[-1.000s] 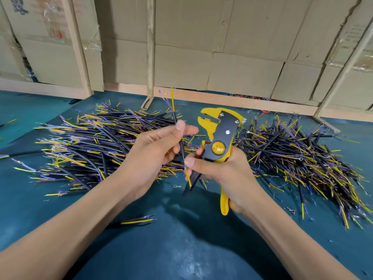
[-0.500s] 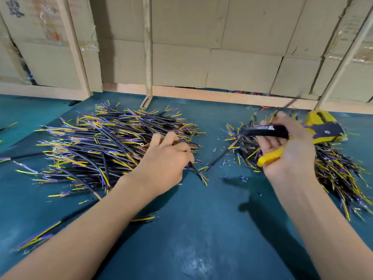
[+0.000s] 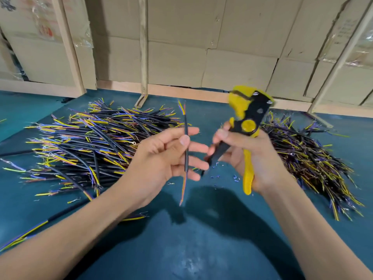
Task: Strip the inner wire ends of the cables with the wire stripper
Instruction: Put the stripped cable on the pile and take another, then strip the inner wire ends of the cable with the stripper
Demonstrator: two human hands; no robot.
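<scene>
The left hand (image 3: 169, 158) pinches a single black cable (image 3: 185, 138) between thumb and forefinger, the other fingers spread loosely behind it. The cable stands nearly upright above the teal table (image 3: 201, 249), with its coloured inner wires fanning out a little at the top end and more of them hanging below the hand, blurred toward the tip. Just right of the cable, and not touching it, the right hand (image 3: 248, 158) grips the yellow-and-black stripper (image 3: 245, 128) by its handles, fingers wrapped round the black handle and the yellow one lying across the palm. The stripper's head points up and away from the person, tilted a little to the right, and its edges are smeared by motion, so whether its jaws stand parted or closed cannot be told. The two hands are held close together in the air over the table, the fingertips near each other with a small gap between. Left of the cable, a large pile (image 3: 90, 146) of black cables with yellow, purple and orange wire ends lies on the table, behind the left hand and forearm. Right of the cable, beyond the right hand, lies a second pile (image 3: 308, 162) of the same sort. Small snippets (image 3: 235, 177) of insulation are scattered on the table below the stripper. Behind the cable, along the table's far edge, stand cardboard boxes (image 3: 201, 47) braced by wooden posts.
</scene>
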